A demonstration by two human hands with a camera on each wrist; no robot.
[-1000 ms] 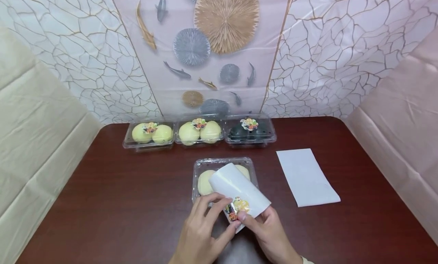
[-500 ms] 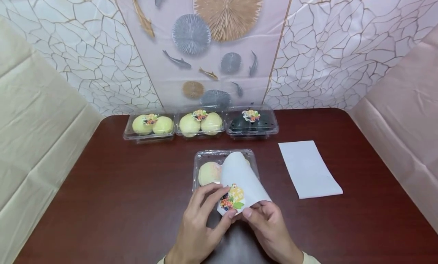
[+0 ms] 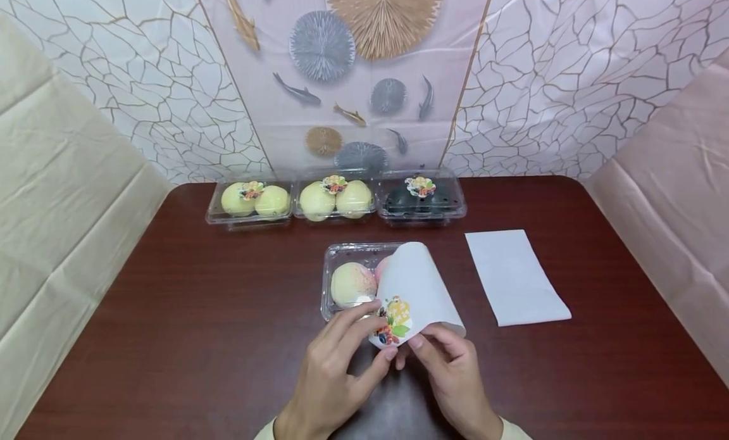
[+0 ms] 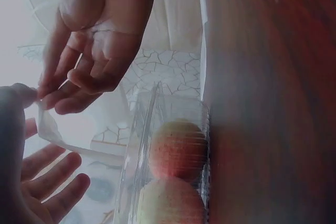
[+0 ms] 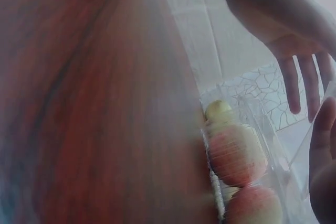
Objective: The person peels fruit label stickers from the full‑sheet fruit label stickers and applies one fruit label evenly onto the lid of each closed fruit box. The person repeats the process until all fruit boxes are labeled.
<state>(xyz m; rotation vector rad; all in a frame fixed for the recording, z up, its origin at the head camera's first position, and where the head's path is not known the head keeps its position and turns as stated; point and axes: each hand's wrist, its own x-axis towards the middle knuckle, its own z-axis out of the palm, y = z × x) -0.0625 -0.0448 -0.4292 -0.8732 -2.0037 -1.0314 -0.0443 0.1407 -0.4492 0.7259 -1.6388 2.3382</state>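
Note:
A white sticker sheet (image 3: pixel 418 285), bent into a curve, bears a round fruit-print sticker (image 3: pixel 397 320) at its near left corner. My left hand (image 3: pixel 336 364) holds that corner, index and middle fingertips at the sticker and thumb at the sheet's lower edge. With thumb and fingers, my right hand (image 3: pixel 455 370) pinches the near edge just to the right. Behind and beneath the sheet, a clear plastic clamshell box (image 3: pixel 333 253) contains peaches. One peach (image 3: pixel 353 284) shows well in the head view; another is mostly covered. Both wrist views show peaches (image 4: pixel 178 148) (image 5: pixel 239 153) through the box wall.
Along the back of the brown table (image 3: pixel 171 339) stand three stickered clear boxes: a left box (image 3: pixel 249 202) and a middle box (image 3: pixel 334 199) of pale yellow fruit, and a right box (image 3: pixel 421 199) of dark produce. A flat white sheet (image 3: pixel 517 278) lies at the right.
The sticker sheet has shifted right and turned more upright, uncovering more of the left peach and part of another. Both hands stay on the sheet. The head view has tilted down slightly.

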